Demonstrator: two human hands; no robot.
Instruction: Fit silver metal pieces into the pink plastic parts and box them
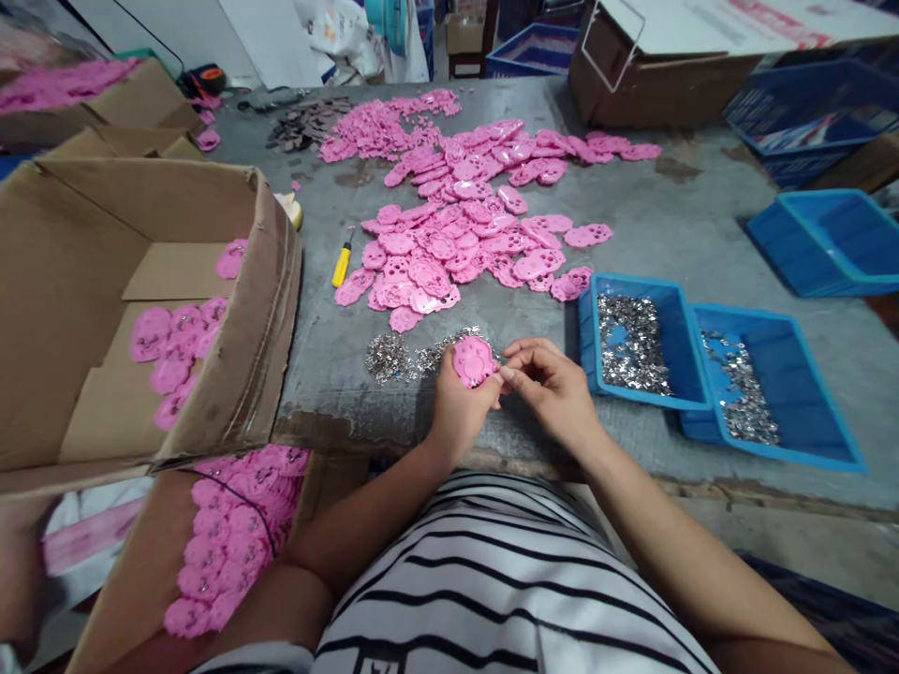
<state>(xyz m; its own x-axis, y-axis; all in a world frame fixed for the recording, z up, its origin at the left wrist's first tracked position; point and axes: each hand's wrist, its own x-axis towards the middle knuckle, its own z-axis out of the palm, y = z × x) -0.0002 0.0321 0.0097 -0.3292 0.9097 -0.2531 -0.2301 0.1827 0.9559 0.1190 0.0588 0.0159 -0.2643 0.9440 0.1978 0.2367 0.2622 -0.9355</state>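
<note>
My left hand (456, 407) is closed round a pink plastic piece (473, 360), held just above the front edge of the grey table (688, 234). My right hand (552, 384) is right beside it, fingertips pinched against the piece's right edge; whether they hold a small metal part I cannot make out. A little heap of small silver metal parts (400, 356) lies on the table just left of my hands. A large spread of pink plastic pieces (464, 225) covers the middle of the table beyond them.
Two blue trays (670, 300) (807, 374) with silver parts stand right of my hands, an empty blue tray (829, 243) farther right. An open cardboard box (267, 281) with pink pieces stands left, another box (140, 562) below it. A yellow tool (342, 264) lies nearby.
</note>
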